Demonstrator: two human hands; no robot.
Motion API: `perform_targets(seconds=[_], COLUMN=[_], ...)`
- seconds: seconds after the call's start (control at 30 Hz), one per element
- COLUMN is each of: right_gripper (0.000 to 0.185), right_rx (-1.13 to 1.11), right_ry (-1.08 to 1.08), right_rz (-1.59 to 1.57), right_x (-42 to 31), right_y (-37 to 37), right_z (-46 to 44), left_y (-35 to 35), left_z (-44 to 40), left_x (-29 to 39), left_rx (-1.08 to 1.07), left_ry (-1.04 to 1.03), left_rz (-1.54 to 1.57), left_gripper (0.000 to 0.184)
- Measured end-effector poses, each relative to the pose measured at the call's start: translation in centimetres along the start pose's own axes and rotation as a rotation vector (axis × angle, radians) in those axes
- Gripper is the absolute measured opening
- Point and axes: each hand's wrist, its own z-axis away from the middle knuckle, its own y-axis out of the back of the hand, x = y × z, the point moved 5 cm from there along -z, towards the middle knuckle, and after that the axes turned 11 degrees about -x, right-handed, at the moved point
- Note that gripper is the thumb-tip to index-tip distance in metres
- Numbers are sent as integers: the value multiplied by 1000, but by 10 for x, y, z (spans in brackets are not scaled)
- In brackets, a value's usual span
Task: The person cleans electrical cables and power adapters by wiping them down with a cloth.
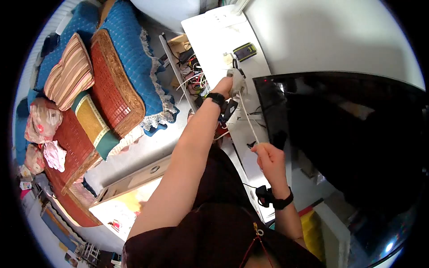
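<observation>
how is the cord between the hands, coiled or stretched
Stretched: the cord runs nearly straight from the pale item at the left hand to the right hand.

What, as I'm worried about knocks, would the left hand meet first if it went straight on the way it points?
Past the pale bundle in its grip, the left hand would probably meet the black piece just beyond, then perhaps the yellow-edged device on the desk; depth is unclear.

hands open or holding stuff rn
Left hand: closed around a rounded greyish-white bundle, material unclear.
Right hand: closed on a thin white cord.
</observation>
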Motion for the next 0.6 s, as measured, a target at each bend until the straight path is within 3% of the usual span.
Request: perform_targets(seconds=[0.03,0.1,0.17,0.23,0.3,0.37,0.43,0.47,0.57,0.6], right_gripper=[19,20,23,23,23,23,23,21,17,14], right_rx=[-7,-18,-33,-53,-61,-65,-67,-60,7,67], right_ry=[-73,-94,-94,-96,-98,-83,-71,-48,50,119], right_rz=[-121,-137,-152,-159,-194,-178,-163,17,368,535], right_x=[5,8,16,14,15,18,21,20,18,13], right_y=[1,1,-2,-5,-10,-14,-19,-21,-28,-30], right_z=[-1,-3,-4,-4,-3,-3,-2,-2,2,4], left_y=[10,14,9,4,-2,-9,-63,-71,-110,-99], left_z=[12,46,91,129,148,166,201,204,219,203], left_x=[5,-3,3,-15,-44,-79,-78,-95,-66,-78], left_rx=[-42,7,-65,45,17,-246,-210,-206,-189,-75], left_ry=[-141,8,-437,-294,-53,-108,50,56,-214,-113], left_rz=[-193,-24,-707,-303,315,-52,269,155,-381,-283], left_gripper=[16,32,32,34,34,30,24,24,21,18])
